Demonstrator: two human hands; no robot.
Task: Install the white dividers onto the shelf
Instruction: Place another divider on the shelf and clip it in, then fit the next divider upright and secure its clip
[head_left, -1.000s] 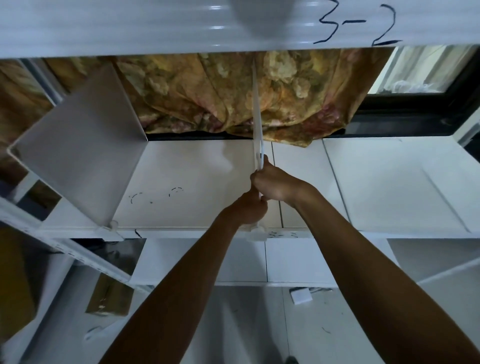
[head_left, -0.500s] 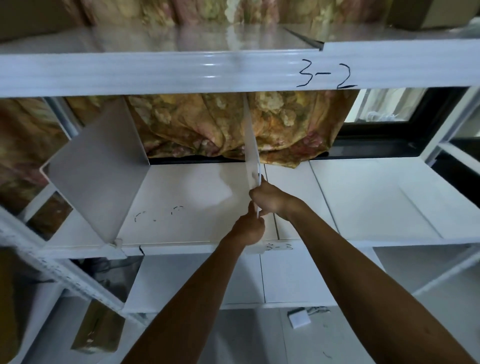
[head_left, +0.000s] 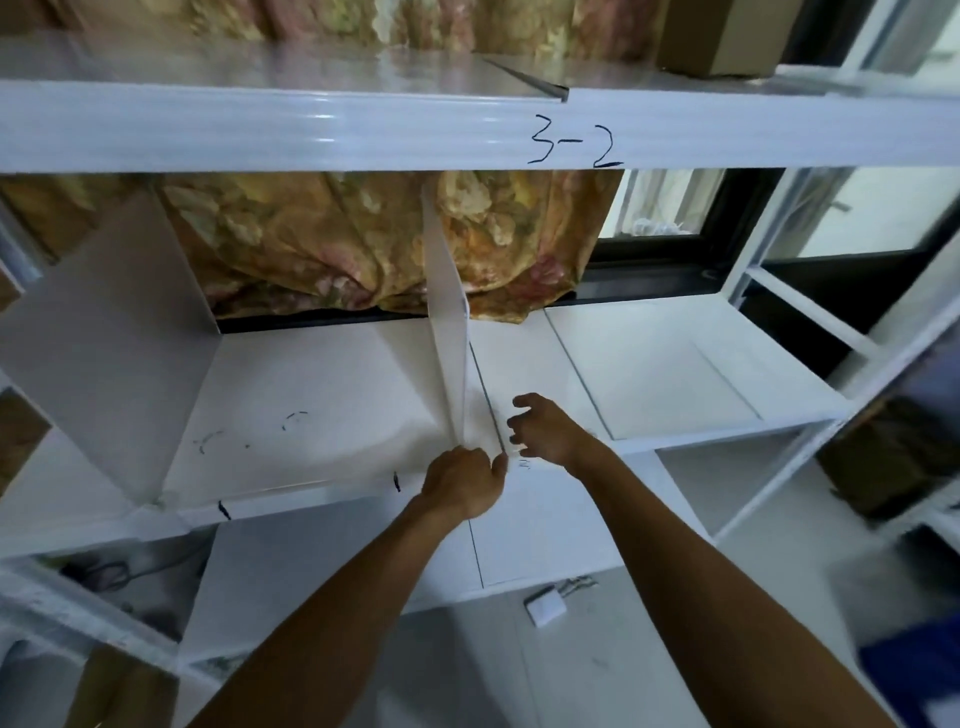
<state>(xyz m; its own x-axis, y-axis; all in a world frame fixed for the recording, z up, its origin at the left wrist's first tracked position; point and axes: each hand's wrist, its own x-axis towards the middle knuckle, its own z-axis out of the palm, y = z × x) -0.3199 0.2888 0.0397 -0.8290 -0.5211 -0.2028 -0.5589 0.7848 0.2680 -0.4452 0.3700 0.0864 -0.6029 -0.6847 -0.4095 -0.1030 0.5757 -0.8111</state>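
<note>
White shelf (head_left: 322, 415) — middle divider (head_left: 448, 332) upright; left hand (head_left: 462, 488) grips its front base, right hand (head_left: 548, 434) beside — fingers loose, empty.

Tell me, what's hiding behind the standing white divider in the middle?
A yellowish flowery cloth hangs behind the middle divider, with a dark window frame below it. The strip of cloth straight behind the divider is covered, so that part cannot be seen.

White dividers (head_left: 448, 332), white shelf (head_left: 675, 374), floral ochre cloth (head_left: 332, 244)
</note>
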